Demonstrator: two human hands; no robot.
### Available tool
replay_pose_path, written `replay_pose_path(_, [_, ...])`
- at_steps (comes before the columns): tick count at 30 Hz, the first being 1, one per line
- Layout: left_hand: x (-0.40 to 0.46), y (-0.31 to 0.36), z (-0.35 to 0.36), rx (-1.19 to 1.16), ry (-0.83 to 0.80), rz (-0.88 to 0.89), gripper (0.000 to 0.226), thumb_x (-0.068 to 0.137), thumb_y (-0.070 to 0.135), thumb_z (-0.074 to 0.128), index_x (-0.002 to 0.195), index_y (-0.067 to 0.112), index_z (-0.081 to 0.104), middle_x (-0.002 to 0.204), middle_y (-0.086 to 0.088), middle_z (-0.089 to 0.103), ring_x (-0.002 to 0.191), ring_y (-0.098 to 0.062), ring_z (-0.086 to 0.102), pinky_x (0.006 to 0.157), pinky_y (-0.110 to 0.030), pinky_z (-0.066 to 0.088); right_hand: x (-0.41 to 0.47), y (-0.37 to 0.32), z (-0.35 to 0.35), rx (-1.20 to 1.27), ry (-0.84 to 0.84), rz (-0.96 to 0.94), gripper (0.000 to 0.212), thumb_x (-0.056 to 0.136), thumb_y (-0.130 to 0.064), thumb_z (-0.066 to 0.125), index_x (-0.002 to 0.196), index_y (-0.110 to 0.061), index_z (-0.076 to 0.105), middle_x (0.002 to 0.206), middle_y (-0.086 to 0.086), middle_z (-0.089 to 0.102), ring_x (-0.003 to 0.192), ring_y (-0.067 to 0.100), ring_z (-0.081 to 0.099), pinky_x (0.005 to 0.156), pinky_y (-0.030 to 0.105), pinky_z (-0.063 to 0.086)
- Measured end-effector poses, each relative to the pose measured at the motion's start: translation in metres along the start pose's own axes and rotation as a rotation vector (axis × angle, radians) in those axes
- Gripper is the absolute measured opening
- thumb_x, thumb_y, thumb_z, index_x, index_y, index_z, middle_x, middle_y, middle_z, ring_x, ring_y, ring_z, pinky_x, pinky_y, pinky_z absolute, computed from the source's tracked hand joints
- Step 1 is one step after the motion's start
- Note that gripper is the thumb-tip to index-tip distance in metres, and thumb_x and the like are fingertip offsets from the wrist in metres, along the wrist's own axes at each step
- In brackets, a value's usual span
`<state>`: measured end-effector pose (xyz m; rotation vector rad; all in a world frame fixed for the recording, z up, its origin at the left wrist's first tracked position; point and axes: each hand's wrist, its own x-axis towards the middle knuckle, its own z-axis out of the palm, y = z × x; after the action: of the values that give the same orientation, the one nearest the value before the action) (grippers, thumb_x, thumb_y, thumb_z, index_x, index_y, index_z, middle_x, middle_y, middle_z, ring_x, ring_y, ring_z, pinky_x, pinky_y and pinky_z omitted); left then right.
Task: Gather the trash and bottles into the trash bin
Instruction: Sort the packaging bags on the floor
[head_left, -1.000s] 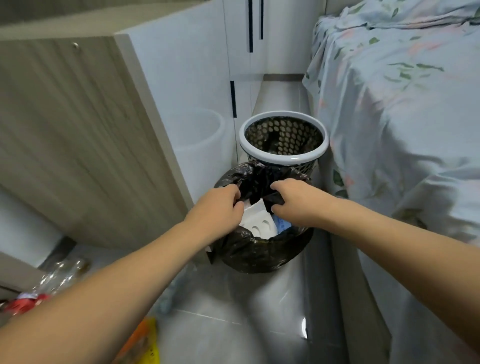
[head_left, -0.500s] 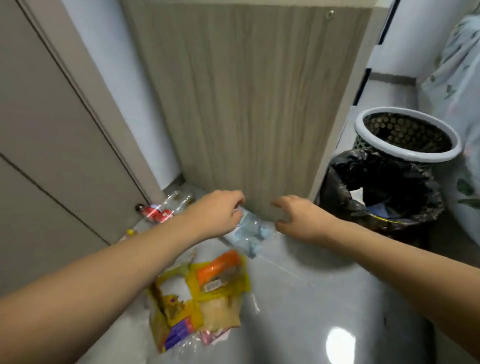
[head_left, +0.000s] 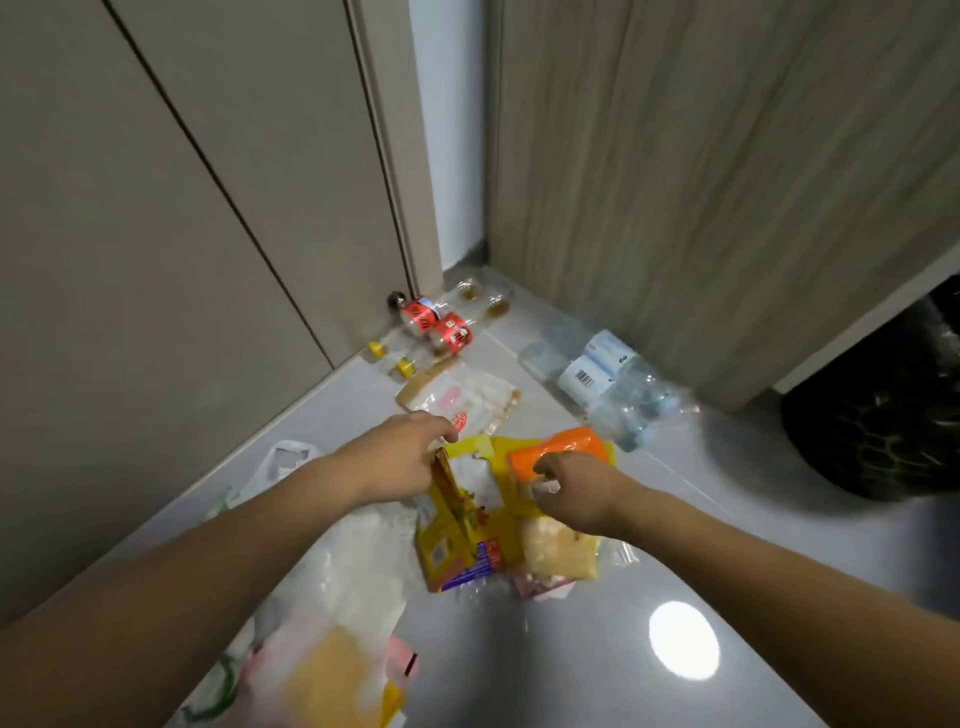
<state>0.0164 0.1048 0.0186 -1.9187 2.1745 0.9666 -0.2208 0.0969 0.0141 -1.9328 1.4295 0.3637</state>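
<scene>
A yellow snack bag (head_left: 457, 540) lies on the grey floor in the middle of the view, and an orange packet (head_left: 566, 444) rests on its upper right part. My left hand (head_left: 395, 460) pinches the raised top left edge of the yellow bag. My right hand (head_left: 576, 491) has its fingers curled on the near edge of the orange packet. Clear bottles with red labels (head_left: 439, 325) lie in the corner by the door. Crushed clear bottles with white labels (head_left: 597, 376) lie against the wooden cabinet. The trash bin (head_left: 883, 415), lined with a black bag, stands at the right edge, partly cut off.
A clear wrapper (head_left: 462, 400) lies just beyond my left hand. White plastic bags (head_left: 337, 566) and a packet with yellow contents (head_left: 324, 670) lie under my left forearm. A door (head_left: 182, 234) closes the left side and a wooden cabinet (head_left: 727, 182) the right.
My view has swung left from the bin to the litter on the floor. Both hands left the black bin bag and came down onto the yellow bag and the orange packet.
</scene>
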Motion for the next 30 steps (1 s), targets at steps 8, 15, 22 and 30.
replay_pose_path(8, [0.022, -0.016, 0.028, 0.312, 0.091, 0.151, 0.04, 0.09, 0.035, 0.058, 0.129, 0.033, 0.051, 0.133, 0.006, 0.051, 0.128, -0.021, 0.036, 0.111, -0.032, 0.021, 0.012, -0.005, 0.043, 0.203, 0.004, 0.062, 0.039, 0.091, -0.023, 0.055, 0.127, -0.011, 0.057, 0.129, 0.008, 0.059, 0.116, 0.024, 0.054, 0.092, 0.026, 0.041])
replay_pose_path(15, [0.029, -0.026, 0.022, 0.421, -0.055, 0.259, 0.027, 0.093, 0.03, 0.055, 0.12, 0.028, 0.059, 0.126, 0.003, 0.046, 0.12, -0.02, 0.039, 0.104, -0.03, 0.03, 0.02, 0.0, 0.05, 0.196, 0.049, 0.119, 0.04, 0.088, -0.03, 0.059, 0.123, -0.011, 0.059, 0.125, 0.011, 0.06, 0.113, 0.027, 0.055, 0.084, 0.027, 0.041])
replay_pose_path(22, [0.051, -0.011, 0.038, 0.788, -0.189, 0.423, 0.045, 0.089, 0.02, 0.058, 0.133, 0.021, 0.053, 0.156, -0.001, 0.028, 0.146, -0.025, 0.017, 0.121, -0.042, 0.005, 0.036, 0.035, 0.034, 0.048, 0.237, 0.37, 0.047, 0.092, -0.042, 0.045, 0.131, -0.017, 0.045, 0.134, 0.013, 0.041, 0.123, 0.034, 0.039, 0.102, 0.042, 0.034])
replay_pose_path(30, [0.076, 0.0, 0.056, 0.906, -0.161, 0.484, 0.044, 0.085, 0.017, 0.06, 0.129, 0.018, 0.056, 0.14, -0.006, 0.044, 0.133, -0.027, 0.036, 0.121, -0.048, 0.002, 0.056, 0.05, 0.04, 0.076, 0.249, 0.403, 0.062, 0.087, -0.05, 0.051, 0.136, -0.015, 0.036, 0.143, 0.012, 0.037, 0.13, 0.035, 0.036, 0.106, 0.046, 0.029])
